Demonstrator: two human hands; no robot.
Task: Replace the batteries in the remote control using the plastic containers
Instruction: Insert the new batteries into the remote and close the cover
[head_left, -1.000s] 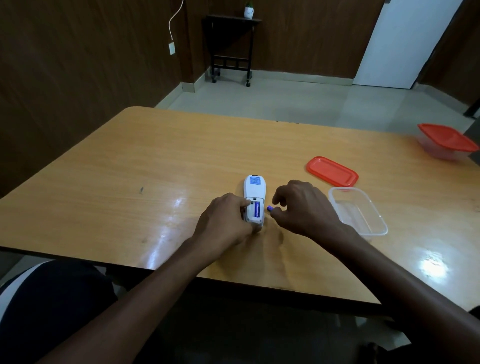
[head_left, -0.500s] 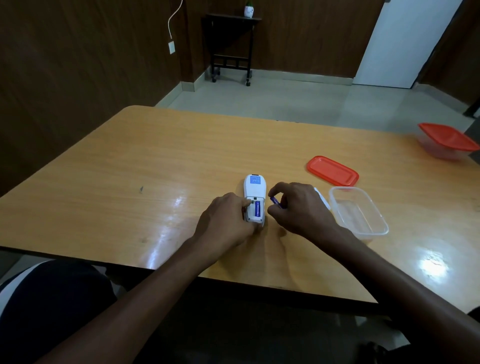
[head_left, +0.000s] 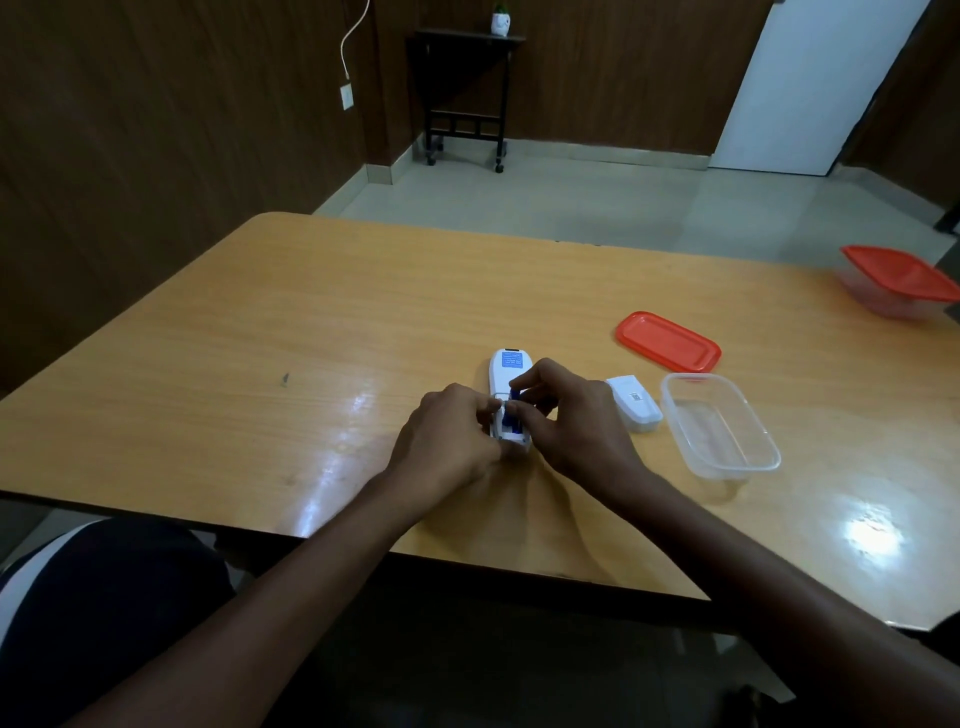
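Observation:
A white remote control (head_left: 508, 370) lies face down on the wooden table (head_left: 291, 332), its battery compartment open. My left hand (head_left: 448, 436) grips the remote's near end. My right hand (head_left: 570, 415) pinches a blue battery (head_left: 514, 399) over the open compartment, beside another blue battery lying in it. The white battery cover (head_left: 635, 402) lies just right of my right hand. An open clear plastic container (head_left: 719, 423) stands further right, with nothing visible inside, and its red lid (head_left: 668, 342) lies behind it.
A second clear container with a red lid (head_left: 898, 280) sits at the table's far right edge. Beyond the table are a bare floor, a small black side table (head_left: 465, 96) against the wall and a white door (head_left: 810, 83).
My right hand has carried the blue battery from the table beside the remote onto its open compartment. The battery cover, hidden behind that hand before, now shows. My left hand stays on the remote.

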